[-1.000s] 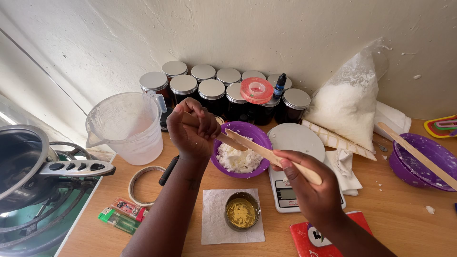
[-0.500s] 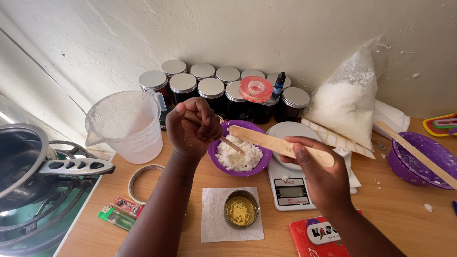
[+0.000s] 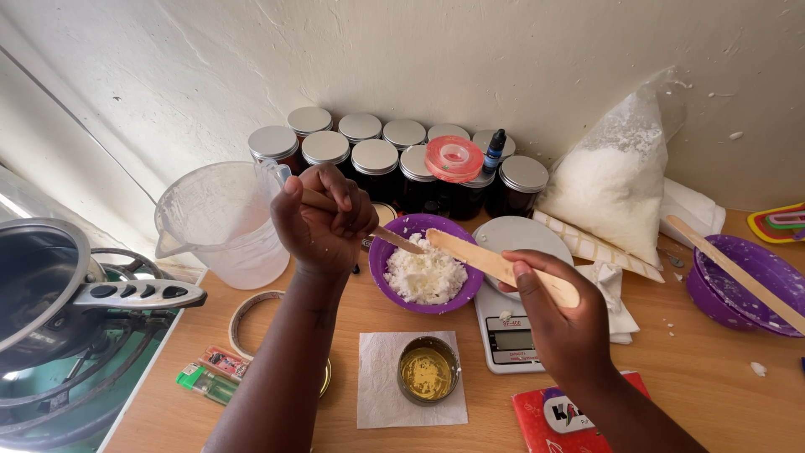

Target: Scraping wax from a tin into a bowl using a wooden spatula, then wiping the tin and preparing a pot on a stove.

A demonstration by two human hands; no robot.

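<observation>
Rough cream plaster wall fills the upper half of the frame, and below it runs a light wooden bench (image 3: 696, 394). At the far left edge a dark steel pot with a grey handle (image 3: 50, 294) sits on a green gas stove (image 3: 75, 394). Just right of it, at the bench's lower left, lie a green lighter (image 3: 204, 386) and a small red rectangular packet (image 3: 226, 365), near a ring of pale tape (image 3: 251, 310). A cloudy plastic measuring jug (image 3: 222, 222) stands behind them.

The left hand (image 3: 323, 222) is clenched around a thin wooden stick (image 3: 394, 239) whose tip reaches over the rim of a purple plastic bowl of white flakes (image 3: 426, 264) in the middle of the frame. Behind the bowl stands a row of dark glass jars with silver lids (image 3: 373, 155), a pink tape roll (image 3: 453, 158) resting on one. In front of the bowl a small round metal tin of yellow liquid (image 3: 427, 369) sits on a white paper square (image 3: 377, 394).

The right hand (image 3: 562, 323) has its fingers closed on a broad flat wooden paddle (image 3: 495, 264), its tip above the bowl's right rim. Under it lies a white digital kitchen scale (image 3: 520, 323). A red printed booklet (image 3: 579, 415) sits at the bottom edge. A clear plastic bag of white flakes (image 3: 612, 176) leans on the wall at upper right, beside a second purple bowl with a wooden stick (image 3: 746, 285). Open bench shows at the lower right.
</observation>
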